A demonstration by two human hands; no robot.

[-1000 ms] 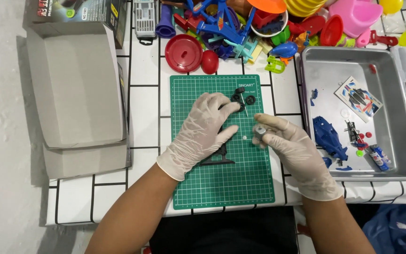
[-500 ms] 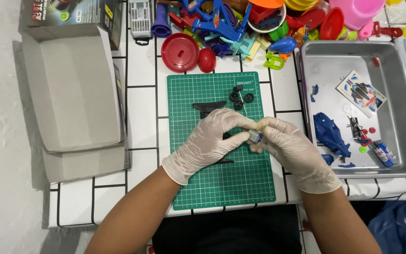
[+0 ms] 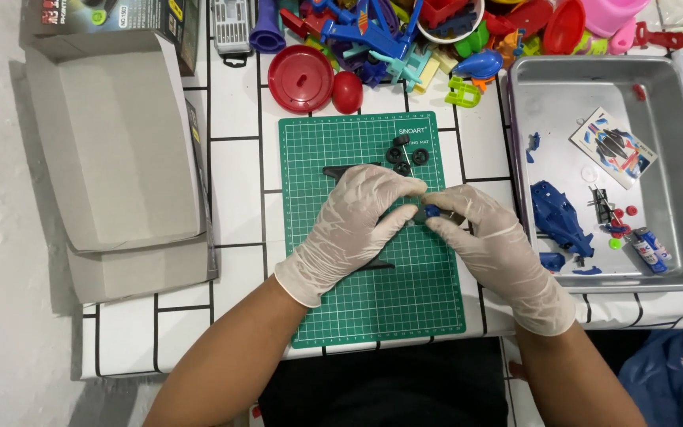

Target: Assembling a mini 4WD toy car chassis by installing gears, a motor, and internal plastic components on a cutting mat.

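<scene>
Green cutting mat (image 3: 373, 300) sits dead centre on the white tiled table (image 3: 239, 174), and both gloved hands meet right over the middle of it. Left hand (image 3: 349, 229) comes in from the near left, fingers curled and pinched together, covering most of a dark flat chassis piece (image 3: 341, 171) that pokes out at its far side. Right hand (image 3: 492, 249) mirrors it from the near right, thumb and forefinger closed on a small blue part (image 3: 432, 210); both sets of fingertips touch at that spot, though what the left fingers grip is too hidden to tell for sure. Just beyond the hands, small black wheels (image 3: 405, 150) lie loose on the mat. Off to the right, a metal tray (image 3: 673, 95) holds a blue car body shell (image 3: 556, 213) and a sticker sheet (image 3: 614, 148). Far side, a heap of coloured plastic toys (image 3: 405, 39) and a red round lid (image 3: 300, 77). Left, an open grey cardboard box (image 3: 112, 158).
</scene>
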